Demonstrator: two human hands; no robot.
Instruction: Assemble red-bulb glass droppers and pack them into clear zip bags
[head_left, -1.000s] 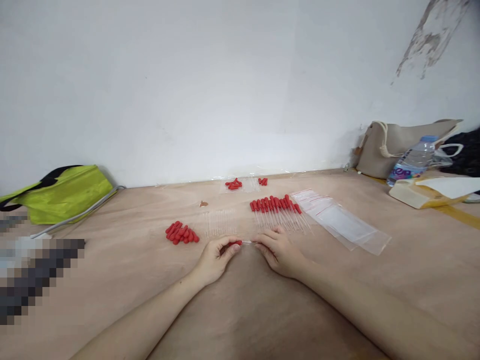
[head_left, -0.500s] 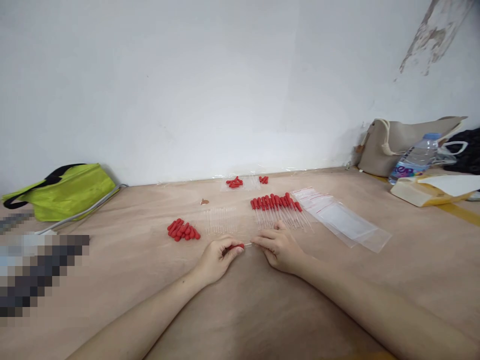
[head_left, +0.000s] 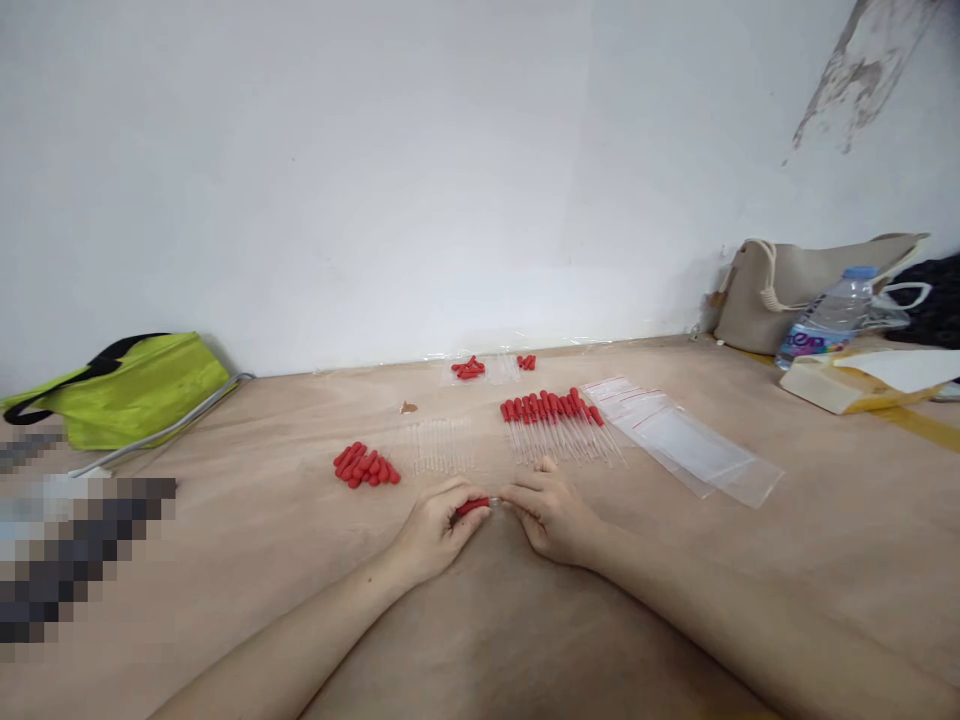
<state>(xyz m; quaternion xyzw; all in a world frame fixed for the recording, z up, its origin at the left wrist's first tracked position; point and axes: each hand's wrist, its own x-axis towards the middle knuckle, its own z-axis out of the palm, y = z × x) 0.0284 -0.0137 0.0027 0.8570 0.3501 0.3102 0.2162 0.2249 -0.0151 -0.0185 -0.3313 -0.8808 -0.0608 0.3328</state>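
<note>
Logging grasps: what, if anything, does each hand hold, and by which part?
Left hand: red bulb, by its sides. Right hand: clear tube, near the bulb.

Held bulb (head_left: 472, 507) plain red; loose bulbs (head_left: 367, 467) same red. Droppers (head_left: 553, 405) red-topped, clear-stemmed. Loose tubes (head_left: 442, 446) clear, colourless. Zip bags (head_left: 694, 445) translucent whitish, thin red line across the end. Tabletop (head_left: 225, 550) pinkish tan, faintly mottled. Wall (head_left: 412, 180) pale grey-white, with brown-grey blotchy patch (head_left: 862, 80). Pouch (head_left: 154, 395) lime yellow-green, strap (head_left: 124, 348) black. Handbag (head_left: 746, 305) taupe, cord (head_left: 771, 285) cream. Bottle (head_left: 836, 308) clear, blue-capped.
</note>
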